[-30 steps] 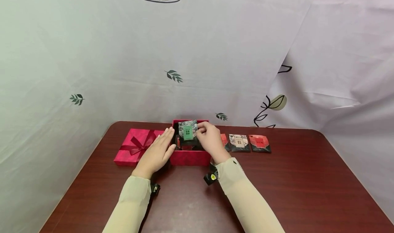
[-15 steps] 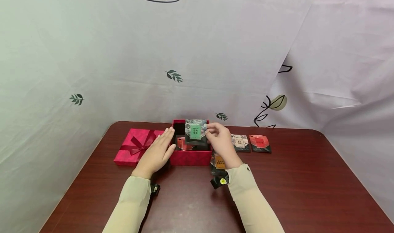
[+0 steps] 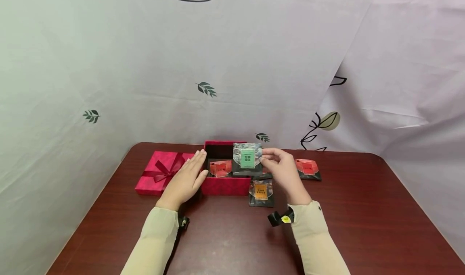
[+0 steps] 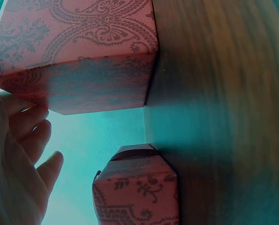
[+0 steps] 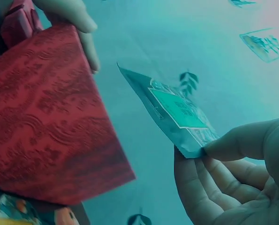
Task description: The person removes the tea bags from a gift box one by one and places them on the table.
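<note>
My right hand (image 3: 285, 172) pinches the right edge of a flat tea sachet (image 3: 248, 158) with a green label. In the head view the sachet overlaps the right end of a red open box (image 3: 225, 187); in the right wrist view it hangs in the air beside the box wall (image 5: 55, 122). A red-labelled sachet (image 3: 220, 168) lies inside the box. My left hand (image 3: 183, 182), fingers extended, rests at the box's left rim; the left wrist view shows its fingers (image 4: 33, 140) beside the patterned wall (image 4: 99, 84).
Left of the box lies its red lid (image 3: 156, 176) with a ribbon bow. On the table (image 3: 363, 210), an orange-labelled sachet (image 3: 261, 193) lies at the box's front right. Another red-labelled sachet (image 3: 308, 169) lies further right. My right hand covers part of that row.
The green-labelled sachet has come up and right from over the box's middle, held in my right hand. The red-labelled sachet inside the box is now uncovered. My left hand has stayed put.
</note>
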`<action>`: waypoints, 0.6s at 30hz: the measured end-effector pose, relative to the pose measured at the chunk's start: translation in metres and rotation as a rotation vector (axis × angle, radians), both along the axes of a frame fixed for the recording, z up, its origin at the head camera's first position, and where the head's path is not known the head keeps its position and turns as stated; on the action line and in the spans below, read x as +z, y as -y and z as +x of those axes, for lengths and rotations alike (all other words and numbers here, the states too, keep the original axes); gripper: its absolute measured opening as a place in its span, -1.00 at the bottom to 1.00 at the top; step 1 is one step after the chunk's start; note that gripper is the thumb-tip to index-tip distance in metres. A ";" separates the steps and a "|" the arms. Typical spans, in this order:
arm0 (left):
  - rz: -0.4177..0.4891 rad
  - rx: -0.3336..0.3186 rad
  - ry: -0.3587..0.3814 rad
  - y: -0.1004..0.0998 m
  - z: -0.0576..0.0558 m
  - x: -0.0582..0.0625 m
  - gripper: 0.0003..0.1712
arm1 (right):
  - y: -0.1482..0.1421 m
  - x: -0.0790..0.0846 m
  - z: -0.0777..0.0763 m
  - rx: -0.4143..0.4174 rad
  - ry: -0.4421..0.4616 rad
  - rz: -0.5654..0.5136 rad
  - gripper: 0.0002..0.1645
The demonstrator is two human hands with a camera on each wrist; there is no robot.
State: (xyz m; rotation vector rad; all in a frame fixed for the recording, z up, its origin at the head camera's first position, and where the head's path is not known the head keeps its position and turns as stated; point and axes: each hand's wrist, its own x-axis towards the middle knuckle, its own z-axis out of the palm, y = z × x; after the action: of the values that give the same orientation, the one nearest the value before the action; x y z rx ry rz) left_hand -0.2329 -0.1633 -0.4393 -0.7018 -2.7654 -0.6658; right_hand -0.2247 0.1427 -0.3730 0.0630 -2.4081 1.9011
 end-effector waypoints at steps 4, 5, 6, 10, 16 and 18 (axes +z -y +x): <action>-0.003 -0.004 0.004 0.000 -0.001 -0.001 -0.25 | -0.013 0.003 0.003 -0.010 0.015 -0.008 -0.66; -0.003 -0.005 0.002 0.000 -0.001 -0.001 -0.25 | -0.017 0.003 0.003 -0.011 0.021 -0.005 -0.66; -0.004 -0.006 0.000 -0.001 -0.001 -0.001 -0.25 | -0.020 0.003 0.003 -0.012 0.027 -0.002 -0.65; 0.000 -0.007 0.001 -0.001 -0.001 0.000 -0.25 | -0.034 0.002 0.004 -0.007 0.065 0.008 -0.63; 0.002 -0.005 0.000 0.000 -0.001 0.000 -0.25 | -0.054 -0.001 0.003 -0.003 0.110 -0.036 -0.60; 0.004 -0.004 0.001 0.000 -0.001 0.000 -0.25 | -0.059 -0.002 0.001 0.002 0.119 -0.054 -0.59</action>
State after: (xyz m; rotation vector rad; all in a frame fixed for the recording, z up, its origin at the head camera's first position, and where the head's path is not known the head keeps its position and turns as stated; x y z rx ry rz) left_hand -0.2334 -0.1631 -0.4397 -0.7066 -2.7632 -0.6719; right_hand -0.2233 0.2016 -0.3750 -0.0524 -2.4282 2.0251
